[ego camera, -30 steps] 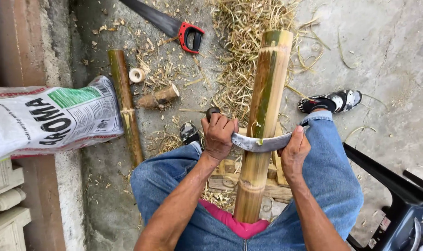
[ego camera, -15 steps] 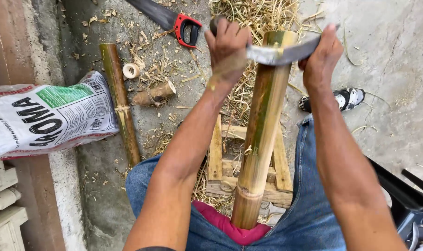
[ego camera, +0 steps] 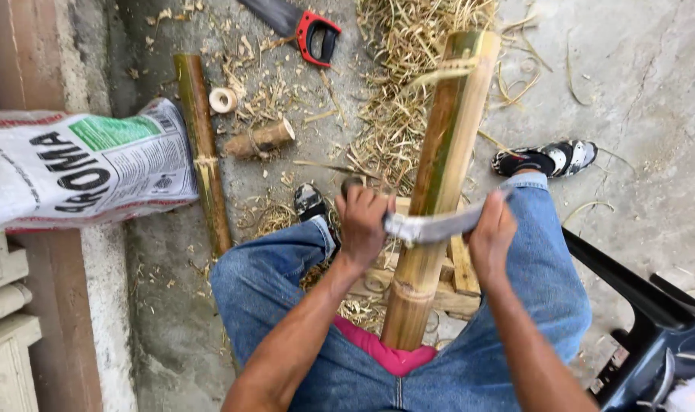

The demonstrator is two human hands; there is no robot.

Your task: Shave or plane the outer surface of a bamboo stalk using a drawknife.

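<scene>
My left hand (ego camera: 363, 221) is clenched around the handle end of a curved drawknife blade (ego camera: 433, 226); my right hand (ego camera: 491, 235) grips the blade's other end, fingers wrapped over it. The blade lies across a thick bamboo pole (ego camera: 439, 175), touching its upper face at about mid-length; the pole runs between my knees, its near end low at my lap, its far end raised and tilted away over a heap of straw-like shavings (ego camera: 405, 84). Under the pole sits a small wooden frame (ego camera: 458, 275); my jeans-clad legs flank it, and my sandalled foot (ego camera: 546, 158) rests on the concrete to the right. A thinner bamboo length (ego camera: 202, 149) lies on the ground to the left, beside a printed sack (ego camera: 80, 164); a short bamboo offcut (ego camera: 260, 140) and a small ring-shaped slice (ego camera: 223, 100) lie near it; a red-handled handsaw (ego camera: 305, 27) lies farther off.
</scene>
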